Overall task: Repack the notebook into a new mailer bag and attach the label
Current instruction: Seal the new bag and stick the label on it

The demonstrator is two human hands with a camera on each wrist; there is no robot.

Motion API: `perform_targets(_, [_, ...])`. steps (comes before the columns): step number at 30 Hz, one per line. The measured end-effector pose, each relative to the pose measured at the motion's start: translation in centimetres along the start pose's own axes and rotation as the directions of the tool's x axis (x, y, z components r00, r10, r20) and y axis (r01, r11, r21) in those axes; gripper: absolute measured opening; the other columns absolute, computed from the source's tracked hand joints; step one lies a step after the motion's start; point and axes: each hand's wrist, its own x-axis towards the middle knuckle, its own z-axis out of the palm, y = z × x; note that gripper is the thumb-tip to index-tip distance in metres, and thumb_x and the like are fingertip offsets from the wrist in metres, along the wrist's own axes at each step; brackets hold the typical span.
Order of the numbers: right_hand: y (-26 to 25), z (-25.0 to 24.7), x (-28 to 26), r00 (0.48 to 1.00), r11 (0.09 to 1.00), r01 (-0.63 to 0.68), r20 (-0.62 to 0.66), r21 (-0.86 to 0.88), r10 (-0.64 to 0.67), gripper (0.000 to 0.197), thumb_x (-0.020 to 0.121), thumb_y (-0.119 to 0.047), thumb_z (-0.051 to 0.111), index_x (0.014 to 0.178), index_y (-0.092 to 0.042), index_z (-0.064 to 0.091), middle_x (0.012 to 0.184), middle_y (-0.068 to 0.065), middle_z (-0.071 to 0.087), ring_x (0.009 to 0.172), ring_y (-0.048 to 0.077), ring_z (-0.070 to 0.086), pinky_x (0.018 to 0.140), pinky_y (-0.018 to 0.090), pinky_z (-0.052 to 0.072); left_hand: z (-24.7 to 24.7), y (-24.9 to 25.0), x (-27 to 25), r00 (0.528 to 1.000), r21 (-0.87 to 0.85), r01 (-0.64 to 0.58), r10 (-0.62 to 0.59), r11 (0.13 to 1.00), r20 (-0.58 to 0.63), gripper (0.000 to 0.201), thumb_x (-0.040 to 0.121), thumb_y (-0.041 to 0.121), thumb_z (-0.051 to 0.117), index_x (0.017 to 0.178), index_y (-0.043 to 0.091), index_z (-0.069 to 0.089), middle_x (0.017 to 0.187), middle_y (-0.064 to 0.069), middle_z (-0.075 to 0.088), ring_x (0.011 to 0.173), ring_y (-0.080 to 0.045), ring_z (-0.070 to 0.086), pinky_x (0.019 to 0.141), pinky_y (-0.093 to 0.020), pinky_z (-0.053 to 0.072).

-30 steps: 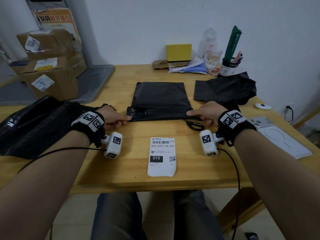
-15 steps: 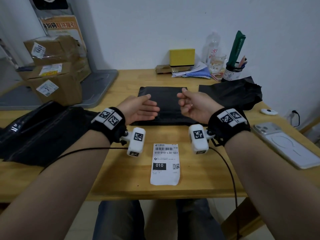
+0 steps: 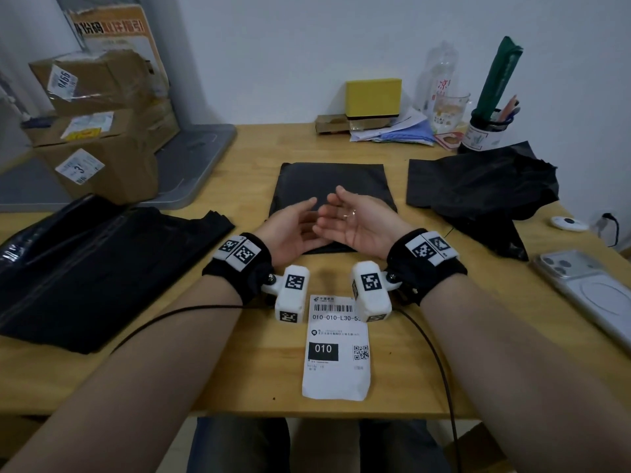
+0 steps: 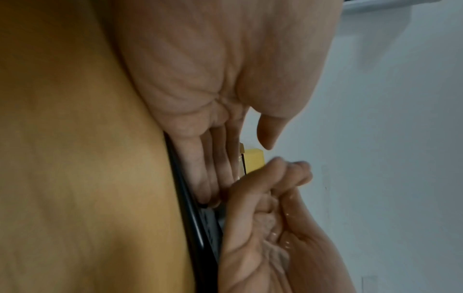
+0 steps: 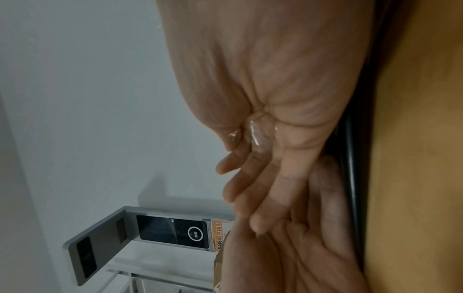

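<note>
The black mailer bag [image 3: 334, 179] lies flat in the middle of the wooden table, its folded near edge under my wrists. My left hand [image 3: 305, 218] and right hand [image 3: 338, 213] hover just above it, palms facing each other and fingers loose, almost touching. Neither hand holds the bag. A small shiny clear scrap [image 5: 256, 134] sits on my right palm by the thumb. The white shipping label [image 3: 336, 353] lies face up near the table's front edge, just behind my wrists. The notebook itself is not visible.
A crumpled black bag [image 3: 478, 189] lies at the right and a stack of black bags [image 3: 85, 268] at the left. Cardboard boxes [image 3: 99, 158] stand at the back left. A phone [image 3: 587, 295] lies at the right edge, a yellow box [image 3: 374, 97] and pen cup [image 3: 485, 134] at the back.
Both hands let go of the bag's near edge, rose, and came together over its middle with palms turned inward.
</note>
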Motion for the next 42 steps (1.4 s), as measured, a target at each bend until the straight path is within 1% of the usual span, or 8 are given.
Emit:
perform_targets(3, [0.6,-0.3,0.5,0.999,1.000,-0.016,0.033,0.010,0.016,0.026,0.106,-0.027,0.050,0.098,-0.005,0.061,0.086,0.017,0.071,0.080,0.032,0.073,0.075,0.044,0.064,-0.6,-0.1,0.5,0.999,-0.031,0.024,-0.023,0.999,0.030,0.047,0.103,0.035,0.048,0.139,0.005,0.053,0.129,-0.014,0.059,0.107,-0.021,0.065,0.080,-0.031,0.060])
perform_targets(5, [0.8,-0.5,0.8,0.999,0.999,-0.032,0.025,0.013,0.032,0.026,0.106,-0.027,0.049,0.099,-0.006,0.062,0.089,0.017,0.071,0.082,0.032,0.074,0.076,0.043,0.064,-0.9,-0.1,0.9,0.998,-0.041,0.049,-0.047,0.998,0.044,0.047,0.103,0.035,0.047,0.139,0.004,0.053,0.127,-0.014,0.060,0.105,-0.021,0.066,0.081,-0.030,0.060])
perform_targets(10, [0.9,-1.4,1.5,0.997,0.999,-0.047,-0.065,0.014,0.048,0.028,0.106,-0.029,0.049,0.094,-0.009,0.063,0.079,0.012,0.073,0.075,0.027,0.073,0.067,0.039,0.063,-1.2,-0.3,1.2,0.997,-0.054,0.071,-0.070,0.996,0.026,0.045,0.103,0.037,0.047,0.128,0.001,0.056,0.125,-0.017,0.064,0.109,-0.021,0.066,0.078,-0.028,0.060])
perform_targets(13, [1.0,-1.7,1.6,0.993,0.998,-0.057,-0.100,0.010,0.057,0.029,0.106,-0.029,0.050,0.089,-0.009,0.064,0.075,0.010,0.072,0.076,0.025,0.070,0.063,0.035,0.062,-1.5,-0.3,1.0,0.998,-0.086,0.057,-0.057,0.995,0.001,0.040,0.104,0.034,0.046,0.117,0.000,0.063,0.113,-0.015,0.071,0.101,-0.021,0.070,0.073,-0.027,0.061])
perform_targets(18, [1.2,-1.8,1.8,0.992,0.998,-0.066,-0.107,0.001,0.065,0.032,0.106,-0.029,0.048,0.086,-0.010,0.064,0.076,0.010,0.071,0.077,0.025,0.071,0.061,0.031,0.061,-2.3,-0.2,0.4,0.999,-0.100,0.022,-0.027,0.995,-0.041,0.039,0.105,0.030,0.045,0.117,-0.002,0.062,0.111,-0.018,0.072,0.095,-0.022,0.073,0.078,-0.029,0.062])
perform_targets(28, [1.2,-1.8,1.6,0.990,0.998,-0.065,-0.121,0.008,0.065,0.031,0.106,-0.029,0.048,0.085,-0.011,0.063,0.074,0.009,0.071,0.072,0.025,0.074,0.056,0.029,0.058,-4.2,0.6,-1.1,0.985,-0.105,-0.012,-0.007,0.994,-0.173,0.040,0.106,0.026,0.043,0.120,-0.008,0.058,0.116,-0.025,0.069,0.105,-0.032,0.069,0.085,-0.035,0.059])
perform_targets(35, [1.2,-1.8,1.2,0.991,0.998,-0.060,-0.120,0.010,0.061,0.031,0.106,-0.029,0.048,0.086,-0.011,0.063,0.073,0.008,0.070,0.068,0.024,0.074,0.056,0.028,0.058,-4.8,0.9,-1.7,0.972,-0.083,-0.012,-0.008,0.996,-0.236,0.037,0.106,0.024,0.042,0.118,-0.007,0.059,0.116,-0.024,0.069,0.102,-0.030,0.070,0.081,-0.034,0.060])
perform_targets(42, [1.2,-1.8,0.9,0.992,0.998,-0.060,-0.110,0.018,0.062,0.031,0.106,-0.029,0.048,0.086,-0.011,0.063,0.073,0.008,0.070,0.069,0.025,0.073,0.055,0.029,0.058,-5.2,1.3,-2.0,0.946,0.005,-0.007,0.008,1.000,-0.325,0.034,0.105,0.022,0.044,0.120,-0.007,0.057,0.109,-0.020,0.069,0.093,-0.027,0.071,0.069,-0.029,0.062])
